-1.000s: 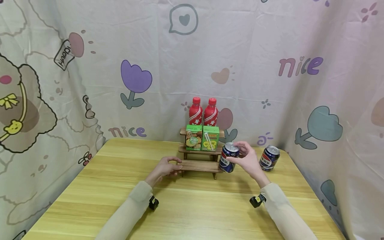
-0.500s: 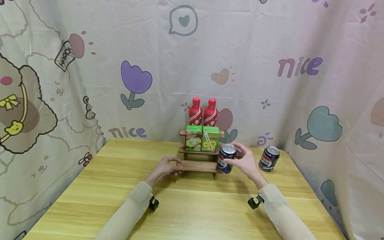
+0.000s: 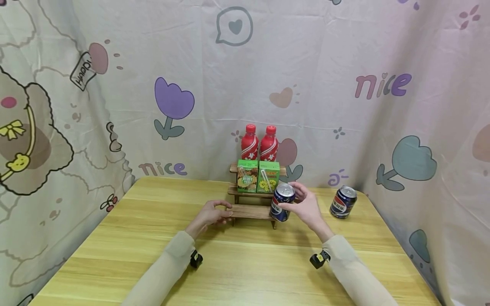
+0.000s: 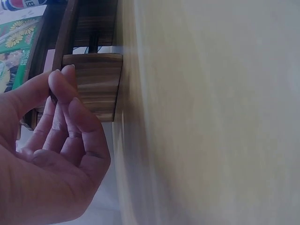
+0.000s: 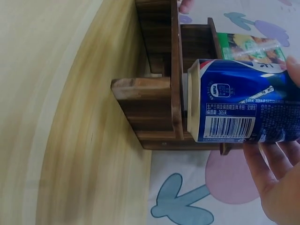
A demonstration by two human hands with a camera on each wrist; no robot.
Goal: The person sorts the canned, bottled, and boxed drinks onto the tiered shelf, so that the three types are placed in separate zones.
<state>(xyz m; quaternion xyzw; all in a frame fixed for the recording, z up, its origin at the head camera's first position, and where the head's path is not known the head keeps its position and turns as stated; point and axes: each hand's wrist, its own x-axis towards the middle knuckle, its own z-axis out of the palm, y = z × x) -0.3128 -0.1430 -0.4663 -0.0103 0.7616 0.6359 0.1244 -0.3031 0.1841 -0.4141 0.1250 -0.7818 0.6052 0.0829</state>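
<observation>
My right hand (image 3: 309, 209) grips a blue soda can (image 3: 282, 205) with thumb and fingers, at the right end of the lowest step of a small wooden tiered rack (image 3: 250, 211). In the right wrist view, the can's base (image 5: 193, 103) is against or very near the step board; I cannot tell if it bears on it. My left hand (image 3: 209, 213) pinches the left end of that step between thumb and fingers, also seen in the left wrist view. Two green drink cartons (image 3: 269, 176) stand on the middle step, and two red bottles (image 3: 250, 144) on the top one.
A second blue can (image 3: 343, 202) stands on the wooden table (image 3: 245, 272), to the right of my right hand. Behind the table hangs a printed cloth (image 3: 237, 76), which also covers both sides.
My right hand has carried the can leftward, from beside the rack's right end to over the lowest step. The left hand stays in place on the rack.
</observation>
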